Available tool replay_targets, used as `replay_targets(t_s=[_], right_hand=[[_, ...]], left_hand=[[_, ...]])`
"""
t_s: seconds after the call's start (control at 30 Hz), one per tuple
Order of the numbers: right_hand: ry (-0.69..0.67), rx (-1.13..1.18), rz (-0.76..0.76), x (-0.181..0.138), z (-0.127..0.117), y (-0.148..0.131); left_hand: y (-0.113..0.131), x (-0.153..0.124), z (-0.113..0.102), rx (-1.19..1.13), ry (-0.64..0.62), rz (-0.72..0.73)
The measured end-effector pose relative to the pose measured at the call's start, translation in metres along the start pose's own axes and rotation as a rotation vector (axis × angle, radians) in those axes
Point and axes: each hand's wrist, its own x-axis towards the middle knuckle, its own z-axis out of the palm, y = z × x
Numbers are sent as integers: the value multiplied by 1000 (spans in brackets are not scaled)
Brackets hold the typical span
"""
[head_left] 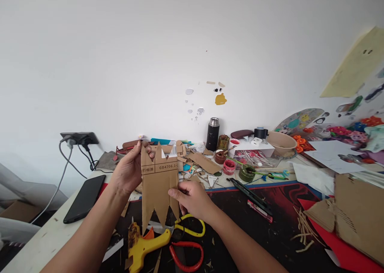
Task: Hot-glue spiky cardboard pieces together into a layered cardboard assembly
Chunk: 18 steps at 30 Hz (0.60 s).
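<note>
A brown cardboard piece (158,187) cut into points at top and bottom, with printed black text across it, is held upright above the table. My left hand (128,171) grips its upper left edge, thumb in front and fingers behind. My right hand (193,200) pinches its lower right edge. Below the piece lie a yellow glue gun (144,245), yellow-handled scissors (189,225) and red-handled scissors (186,257).
A black phone (85,198) lies at the left beside cables from a wall socket (79,138). Cardboard scraps, a black flask (213,134), paint pots, a bowl (281,142) and a black knife (250,193) crowd the back. Larger cardboard (357,215) on red paper sits at the right.
</note>
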Motion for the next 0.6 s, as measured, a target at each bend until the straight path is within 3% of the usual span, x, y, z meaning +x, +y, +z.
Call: replay_targets(t_s=[0.33, 0.6], right_hand=[[-14, 35, 16, 2, 1, 3], [-13, 44, 13, 3, 0, 6]], left_hand=[[0, 0, -2, 42, -22, -67], [-2, -1, 4, -32, 14, -13]])
